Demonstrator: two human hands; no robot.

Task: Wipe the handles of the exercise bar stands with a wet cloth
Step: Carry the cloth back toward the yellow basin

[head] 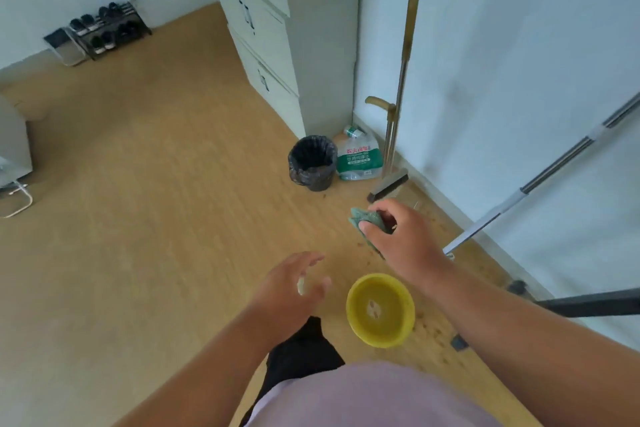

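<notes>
Centrally, from my remote station, I see the right hand (398, 236) held out over the wood floor (138, 184), its thumb and fingers curled round a bunched green cloth (367, 222); the cloth sits wholly inside that grip, its folds showing past the thumb on the left side. The left hand (294, 284) hangs lower and to the left, well apart from the cloth, fingers spread and relaxed, holding nothing (a pale patch near its fingertips is too blurred for me to identify). Below and between the two forearms a yellow basin (381, 310) rests on the floor, with liquid inside. A dark bar (588, 303) enters from the right edge, near the right forearm; I cannot tell whether it belongs to the exercise stand. Above it a metal pole (540, 180) leans against the white wall (519, 45). Farther out stand a broom (398, 107), a water jug (358, 158), a lined bin (313, 163), a grey cabinet (277, 28) and, far left, a shoe rack (107, 28).
</notes>
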